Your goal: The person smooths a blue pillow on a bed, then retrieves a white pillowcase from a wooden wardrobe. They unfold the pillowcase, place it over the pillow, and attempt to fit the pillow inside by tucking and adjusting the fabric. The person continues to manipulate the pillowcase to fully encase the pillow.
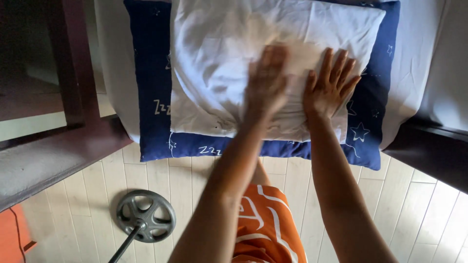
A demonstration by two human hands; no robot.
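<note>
A white pillow (234,53) lies on top of a dark blue pillow (151,117) printed with white stars and letters. My left hand (265,83) is blurred with motion, flat over the middle of the white pillow with its fingers together. My right hand (329,87) presses flat on the pillow's right part with fingers spread. Neither hand grips anything.
Both pillows rest on a bed with a white sheet (117,73). A dark wooden bed frame (73,97) runs along the left and another dark edge (434,146) at the right. On the pale plank floor stands a round metal stand base (146,216). My orange patterned garment (265,224) shows below.
</note>
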